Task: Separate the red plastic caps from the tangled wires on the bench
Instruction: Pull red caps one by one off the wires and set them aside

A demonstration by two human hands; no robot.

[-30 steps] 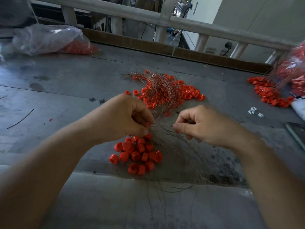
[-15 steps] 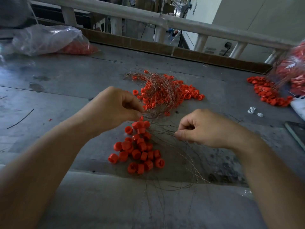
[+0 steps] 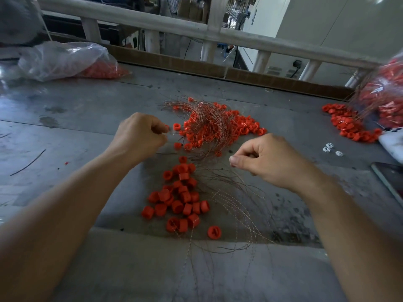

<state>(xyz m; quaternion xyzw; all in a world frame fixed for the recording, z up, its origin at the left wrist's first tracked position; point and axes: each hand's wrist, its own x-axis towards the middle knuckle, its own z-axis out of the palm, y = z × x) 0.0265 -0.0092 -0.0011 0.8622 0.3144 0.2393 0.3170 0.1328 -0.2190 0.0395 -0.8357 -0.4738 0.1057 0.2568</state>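
Observation:
A tangle of thin copper wires (image 3: 209,125) threaded through red plastic caps lies mid-bench. Nearer me is a loose pile of separated red caps (image 3: 178,197), with bare wire strands (image 3: 235,205) fanned out to its right. My left hand (image 3: 137,136) is at the tangle's left edge, fingers curled, pinching a red cap (image 3: 166,127) there. My right hand (image 3: 263,158) hovers right of the pile, below the tangle, thumb pressed to forefinger on a thin wire strand.
A clear plastic bag of caps (image 3: 72,62) lies at the back left. A fuller bag (image 3: 388,94) sits at the right with spilled caps (image 3: 349,125). Small white pieces (image 3: 328,147) and a dark flat device (image 3: 390,177) lie right. A railing (image 3: 196,29) borders the far edge.
My left hand has moved up from the near cap pile to the tangle's edge. The near pile has gained caps. My right hand has shifted slightly right and up.

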